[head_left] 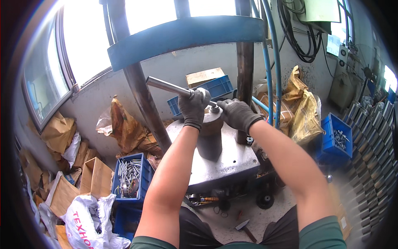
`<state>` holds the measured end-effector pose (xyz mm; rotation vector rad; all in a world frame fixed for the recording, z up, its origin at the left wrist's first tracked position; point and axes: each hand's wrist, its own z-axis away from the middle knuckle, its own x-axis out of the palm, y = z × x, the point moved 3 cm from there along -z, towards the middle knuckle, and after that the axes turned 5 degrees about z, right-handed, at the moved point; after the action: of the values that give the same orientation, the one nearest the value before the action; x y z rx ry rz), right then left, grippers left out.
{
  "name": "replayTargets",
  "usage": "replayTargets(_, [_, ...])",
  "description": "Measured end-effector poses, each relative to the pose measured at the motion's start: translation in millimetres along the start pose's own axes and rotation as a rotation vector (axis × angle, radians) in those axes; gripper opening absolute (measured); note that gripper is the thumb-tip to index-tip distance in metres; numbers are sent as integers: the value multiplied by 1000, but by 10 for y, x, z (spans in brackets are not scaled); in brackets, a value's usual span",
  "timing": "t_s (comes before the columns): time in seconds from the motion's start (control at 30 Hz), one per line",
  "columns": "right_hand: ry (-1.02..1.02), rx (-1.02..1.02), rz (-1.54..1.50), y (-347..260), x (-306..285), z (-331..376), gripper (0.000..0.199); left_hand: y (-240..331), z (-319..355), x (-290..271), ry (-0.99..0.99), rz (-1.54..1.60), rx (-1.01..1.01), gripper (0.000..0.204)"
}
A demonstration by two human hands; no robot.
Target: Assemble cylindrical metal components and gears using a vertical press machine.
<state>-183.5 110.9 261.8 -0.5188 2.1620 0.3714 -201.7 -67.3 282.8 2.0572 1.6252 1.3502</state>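
A long metal rod (pixel 168 86) slants across in front of me, its thick end up at the left. My left hand (pixel 192 111), in a dark grey glove, is closed round it beside a metal ring (pixel 204 95). The rod's thin part runs on towards my right hand (pixel 238 115), gloved alike, whose fingers are curled at that end. Just beneath, a small metal fitting (pixel 214 109) tops a dark upright cylinder (pixel 210 143). The cylinder stands on a shiny steel plate (pixel 232 159). My right fingertips are partly hidden.
A blue press frame (pixel 186 37) with steel posts (pixel 145 99) rises round the plate. Blue bins (pixel 143 178) of metal parts stand left and right (pixel 336 141). Sacks (pixel 89 224) and cartons crowd the left. A hammer (pixel 244 227) lies on the floor; metal bars (pixel 373 153) are stacked at right.
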Motion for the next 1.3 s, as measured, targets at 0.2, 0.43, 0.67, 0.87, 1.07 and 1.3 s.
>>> replayTargets(0.2, [-220, -371, 291, 54, -1133, 1037, 13, 153, -74, 182, -107, 49, -112, 23])
replayTargets(0.43, [-657, -201, 369, 322, -2123, 2621, 18, 148, -264, 81, -95, -98, -143, 19])
replayTargets(0.67, [-115, -93, 353, 407, -2198, 3059, 13, 262, -93, 308, -85, -239, -79, 18])
replayTargets(0.87, [253, 0, 259, 800, -2090, 2214, 17, 266, -96, 235, -58, -283, 13, 21])
replayTargets(1.07, [281, 211, 339, 1294, -1874, 1613, 71, 156, -101, 285, -52, -236, -22, 17])
replayTargets(1.3, [315, 369, 336, 1612, -1698, 1497, 46, 5, -432, 148, -79, -524, 67, 11])
